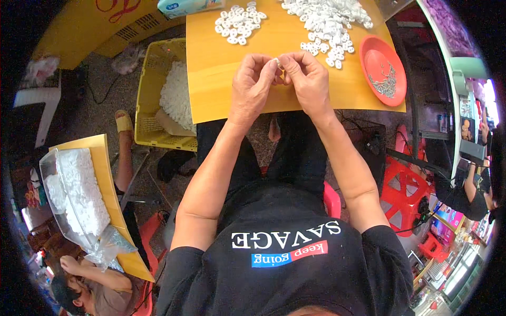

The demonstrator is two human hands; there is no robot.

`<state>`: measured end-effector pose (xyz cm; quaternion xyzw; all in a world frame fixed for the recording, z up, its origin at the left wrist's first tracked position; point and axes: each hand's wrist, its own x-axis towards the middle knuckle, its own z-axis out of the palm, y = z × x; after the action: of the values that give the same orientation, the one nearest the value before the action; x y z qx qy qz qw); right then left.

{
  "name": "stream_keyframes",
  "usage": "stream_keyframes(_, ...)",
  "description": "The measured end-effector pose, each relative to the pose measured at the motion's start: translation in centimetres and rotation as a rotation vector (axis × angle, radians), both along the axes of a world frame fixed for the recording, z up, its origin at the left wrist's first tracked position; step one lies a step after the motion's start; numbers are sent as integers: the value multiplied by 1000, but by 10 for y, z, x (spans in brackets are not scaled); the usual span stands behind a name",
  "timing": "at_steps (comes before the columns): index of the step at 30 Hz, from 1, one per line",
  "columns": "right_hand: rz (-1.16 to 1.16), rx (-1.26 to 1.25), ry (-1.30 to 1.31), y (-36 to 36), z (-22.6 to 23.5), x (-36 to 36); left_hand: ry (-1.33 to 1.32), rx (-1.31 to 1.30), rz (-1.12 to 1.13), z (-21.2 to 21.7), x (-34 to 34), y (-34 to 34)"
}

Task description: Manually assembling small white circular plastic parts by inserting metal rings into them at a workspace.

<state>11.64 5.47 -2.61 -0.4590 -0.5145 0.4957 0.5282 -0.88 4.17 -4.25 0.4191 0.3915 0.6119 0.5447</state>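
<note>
Above the near part of the wooden table (211, 79), my left hand (252, 87) and my right hand (310, 84) meet fingertip to fingertip. Both are closed in a pinch on a small white plastic piece (277, 61), mostly covered by the thumbs and fingers. Beyond my left hand lies a loose group of white oval plastic pieces (240, 23) with holes. A larger heap of white plastic pieces (329, 21) spreads beyond my right hand, with several strays at its near side. To the right, a red oval dish (371, 55) holds thin metal pins or screws (387, 83).
A yellow crate (141, 110) of white pieces stands left of the table. Farther left, a clear bin (58, 195) of white pieces rests on another board, with a person (100, 279) beside it. Red stools (403, 189) stand at right. A blue-white package (190, 6) lies at the table's far-left corner.
</note>
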Motion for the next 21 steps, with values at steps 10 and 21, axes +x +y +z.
stream_keyframes(10, -73, 36, -37, 3, -8, -12, -58, -28, 23, -4, -2, 6)
stream_keyframes(21, 68, 118, -193, 19, 8, 7, -158, -51, 0, -4, -6, 8)
